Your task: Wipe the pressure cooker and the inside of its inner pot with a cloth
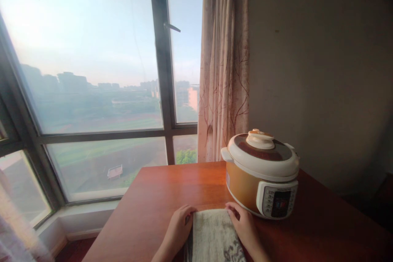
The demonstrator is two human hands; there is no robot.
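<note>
Glass fills most of what we see on the left: a tall window [101, 49] in dark framing, with hazy sky, fields and buildings beyond it. On the right we have a plain, shaded wall [307, 69], and between the two hangs a pale curtain [225, 69] with a branch pattern. Below stands a reddish-brown table [147, 213], its surface glossy in the window light.

On its right side sits a white and gold electric cooker [244, 186], its lid on. Nearer to us, at the table's front and just left of the cooker, lies a pale cloth [211, 233], flat and apparently folded, with a dark ornamental pattern near its lower right. We judge the step in hand to be holding or straightening it: the left hand [178, 225] pinches its far left corner, and the right hand [244, 223] has its fingertips closed on the far right corner. As we see it, any next move with the cloth calls for an even grip on both corners, with the right hand clear of the cooker.

As for writing, the cooker's control panel [278, 200] bears a thin line of lettering on top and small labels flanking a dark display [281, 204] with red and bluish marks; we can read no brand or word
</note>
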